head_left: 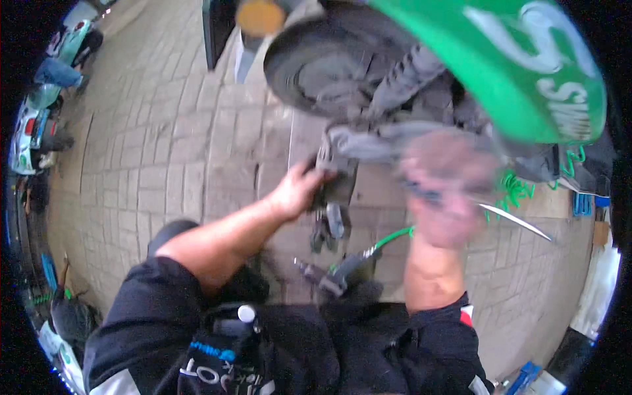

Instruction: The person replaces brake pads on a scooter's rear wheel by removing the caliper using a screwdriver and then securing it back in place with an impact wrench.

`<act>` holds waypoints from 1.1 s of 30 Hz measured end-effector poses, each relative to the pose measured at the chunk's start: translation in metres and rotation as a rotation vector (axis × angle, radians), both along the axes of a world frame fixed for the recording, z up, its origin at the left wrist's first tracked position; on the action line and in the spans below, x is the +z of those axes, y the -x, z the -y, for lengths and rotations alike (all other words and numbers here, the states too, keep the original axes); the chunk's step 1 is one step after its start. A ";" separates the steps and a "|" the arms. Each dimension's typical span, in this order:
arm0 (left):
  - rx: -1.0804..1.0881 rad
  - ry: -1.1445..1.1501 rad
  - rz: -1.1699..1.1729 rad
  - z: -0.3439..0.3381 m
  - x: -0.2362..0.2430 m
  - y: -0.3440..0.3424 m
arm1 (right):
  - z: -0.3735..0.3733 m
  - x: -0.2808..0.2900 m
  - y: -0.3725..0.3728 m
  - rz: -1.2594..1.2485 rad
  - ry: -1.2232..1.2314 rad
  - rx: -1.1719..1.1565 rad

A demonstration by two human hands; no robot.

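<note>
A green scooter (526, 72) stands at the upper right, its rear wheel (316, 66) and shock absorber (408, 76) showing. My left hand (294, 192) reaches to a dark, boxy part (337, 178) at the lower end of a grey arm-like piece (375, 145), its fingers closed against it. My right hand (447, 191) is raised in front of the scooter's underside, smeared by motion. Something dark crosses it, too blurred to name. Below the hands, an air wrench (336, 276) lies on the ground, joined to a green hose (393, 237). Small metal pieces (331, 227) lie beside it.
Coiled green hose (517, 187) hangs on the right, near a slim silver rod (520, 222). More scooters (33, 138) line the left side, with a person (72, 319) at the lower left. Brick paving (151, 131) covers the ground. A blue object (525, 378) lies lower right.
</note>
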State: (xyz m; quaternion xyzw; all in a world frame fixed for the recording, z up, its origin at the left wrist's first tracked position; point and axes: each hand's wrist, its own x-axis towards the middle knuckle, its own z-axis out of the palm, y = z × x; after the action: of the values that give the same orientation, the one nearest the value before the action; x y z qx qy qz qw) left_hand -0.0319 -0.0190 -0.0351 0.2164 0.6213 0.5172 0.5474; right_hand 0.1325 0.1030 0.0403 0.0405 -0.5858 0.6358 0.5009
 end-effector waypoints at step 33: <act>-0.029 -0.189 0.390 -0.001 -0.002 0.010 | 0.022 -0.089 -0.003 0.481 0.419 0.237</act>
State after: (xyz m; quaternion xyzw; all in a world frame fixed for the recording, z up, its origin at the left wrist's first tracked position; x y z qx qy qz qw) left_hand -0.0415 -0.0178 -0.0374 0.1717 0.4493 0.5972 0.6419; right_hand 0.1359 0.0806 -0.0492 -0.1467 -0.5348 0.7876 0.2687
